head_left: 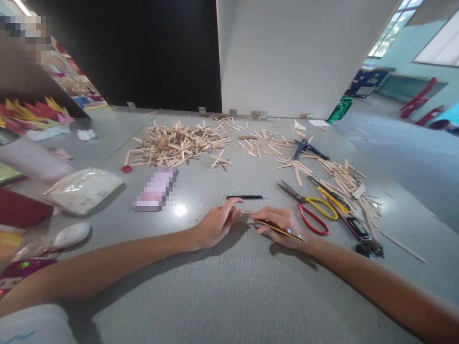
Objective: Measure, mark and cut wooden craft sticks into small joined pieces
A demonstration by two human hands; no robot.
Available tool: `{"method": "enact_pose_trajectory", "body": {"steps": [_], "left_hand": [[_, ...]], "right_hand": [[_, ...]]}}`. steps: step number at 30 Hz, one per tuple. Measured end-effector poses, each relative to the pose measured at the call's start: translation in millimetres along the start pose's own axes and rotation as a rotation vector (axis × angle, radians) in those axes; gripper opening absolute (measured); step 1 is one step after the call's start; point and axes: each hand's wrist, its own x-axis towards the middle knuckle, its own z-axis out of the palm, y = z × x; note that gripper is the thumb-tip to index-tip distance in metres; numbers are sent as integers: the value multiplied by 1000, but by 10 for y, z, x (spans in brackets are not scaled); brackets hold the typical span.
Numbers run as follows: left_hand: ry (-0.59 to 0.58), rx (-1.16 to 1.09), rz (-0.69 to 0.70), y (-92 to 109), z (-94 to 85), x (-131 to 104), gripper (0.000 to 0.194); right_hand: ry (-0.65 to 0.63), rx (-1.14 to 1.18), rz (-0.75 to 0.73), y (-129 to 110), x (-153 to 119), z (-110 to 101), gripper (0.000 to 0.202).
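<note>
My left hand [215, 225] is closed, thumb and fingertips pinching one end of a thin wooden stick [245, 213] just above the grey table. My right hand [278, 220] is curled around a slim dark-and-gold craft knife [287, 232], its handle lying back across the palm toward the wrist. The right fingertips also meet the stick's other end. Whether the blade touches the wood is too small to tell. Just beyond both hands lies a black pen [245, 197]. Scissors with one red and one yellow handle [311, 206] rest to the right of my right hand.
A heap of wooden sticks [179, 143] lies behind, with another pile [347, 184] at right. Blue pliers [304, 149], a yellow cutter [333, 199] and a phone [155, 188] lie around. A plastic packet [86, 190] and white mouse [73, 235] sit left; upright boards [287, 57] stand behind.
</note>
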Motion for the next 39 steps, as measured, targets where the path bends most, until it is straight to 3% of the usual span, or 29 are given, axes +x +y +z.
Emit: {"method": "enact_pose_trajectory", "body": {"steps": [7,20,24,31,36,39], "left_hand": [[-25,-8,-33,19,-2,37,40],[28,-93,-124,18,-25,58,49],[8,-109,-96,38,-29,28,54],[35,-130,-84,14,9,-1,63],[87,-172,-96,7,58,21,68],[114,-223,-139,10,54,30,73]], "right_hand": [[47,58,118,-69,20,-32,33],[475,349,463,-65,98,2,36],[510,398,521,-80,160,-27,40],[444,301,510,-295,239,-207,32],[396,19,289,-381,240,-223,25],[384,-30,254,-440,254,-251,23]]}}
